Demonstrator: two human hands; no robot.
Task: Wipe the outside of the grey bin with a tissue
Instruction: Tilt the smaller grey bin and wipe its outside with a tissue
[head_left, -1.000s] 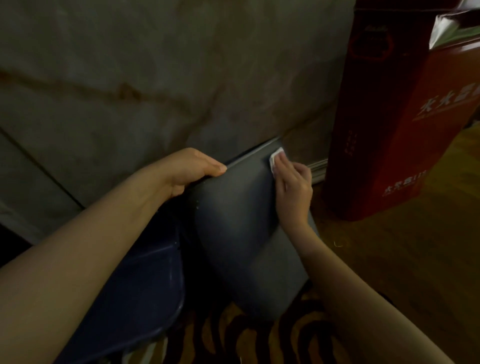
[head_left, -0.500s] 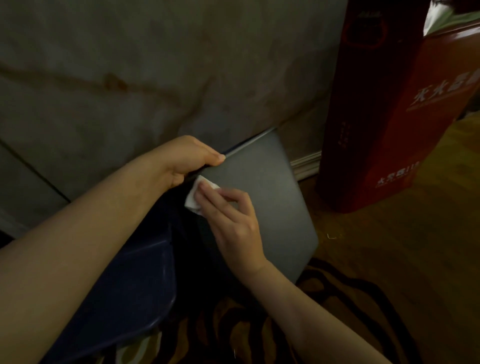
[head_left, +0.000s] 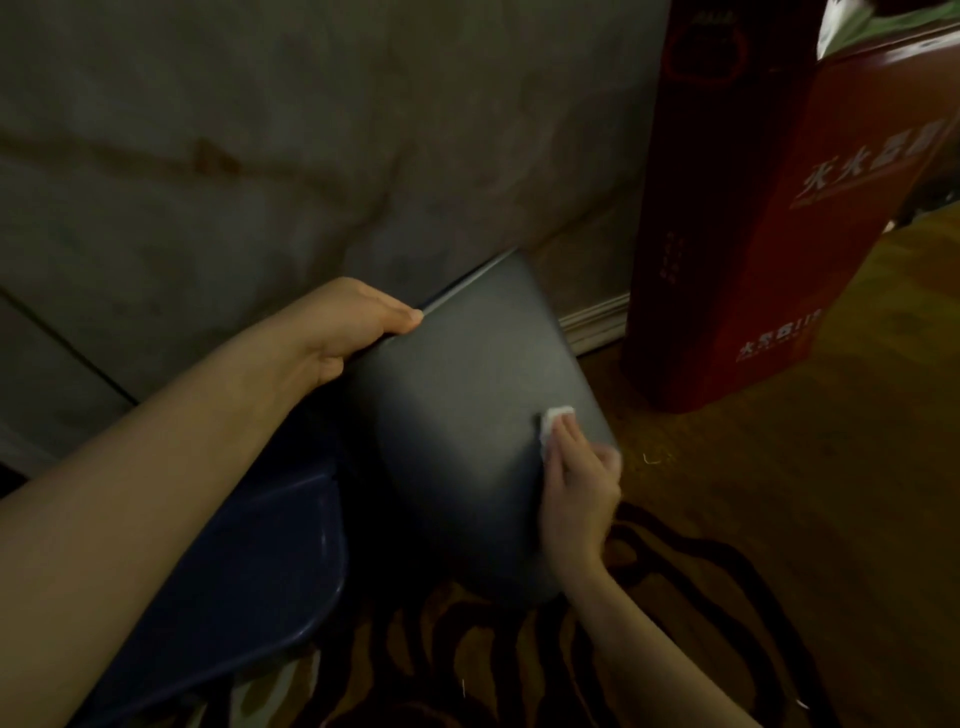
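Observation:
The grey bin (head_left: 457, 415) stands tilted against the wall, its smooth outer side facing me. My left hand (head_left: 343, 327) grips its upper rim at the left corner, fingers curled over the edge. A small folded white tissue (head_left: 555, 422) lies flat on the bin's right side, pressed there by the fingers of my right hand (head_left: 579, 483). Most of the tissue is hidden under those fingers.
A tall red box (head_left: 769, 218) with white lettering stands to the right against the wall. A dark blue plastic container (head_left: 234, 561) sits left of the bin under my left arm. A striped rug (head_left: 519, 665) covers the wooden floor (head_left: 831, 467) below.
My right hand has slid the tissue from the bin's upper left, near my left hand, down to its lower right side. My left hand has kept its hold on the rim.

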